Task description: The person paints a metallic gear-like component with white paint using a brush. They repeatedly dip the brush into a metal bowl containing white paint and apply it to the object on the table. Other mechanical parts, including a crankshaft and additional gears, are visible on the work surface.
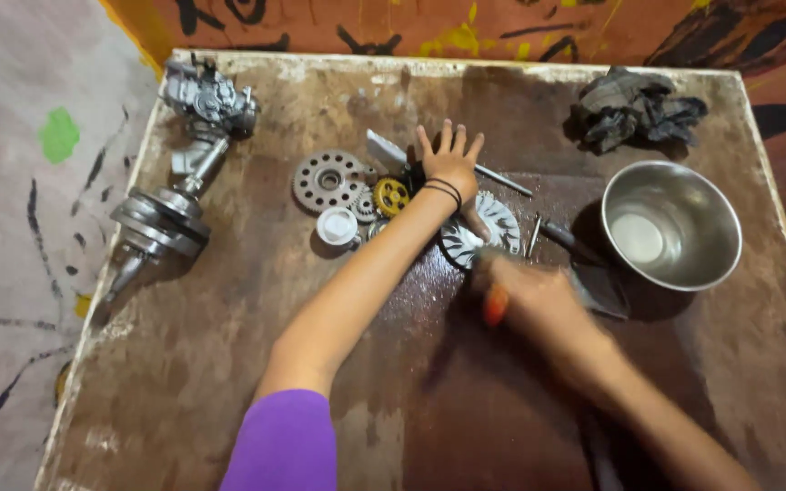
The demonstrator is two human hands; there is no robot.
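Observation:
My left hand [449, 162] reaches forward over a cluster of metal parts, fingers spread, resting near a yellow gear [390, 196] and a flat silver blade-like piece [384, 150]. Beside them lie a large grey perforated gear [326, 180], a small white cap [336, 225] and a white finned round plate [484, 229]. My right hand [531, 295] is blurred and closed around an orange-handled tool [494, 305] just below the finned plate. A thin metal rod [503, 180] pokes out from behind my left hand.
A steel bowl [671, 224] stands at the right of the worn wooden board [229, 364]. A crumpled dark rag [637, 109] lies at the back right. A crankshaft assembly [161, 223] and a grey engine part [208, 98] lie at the left edge.

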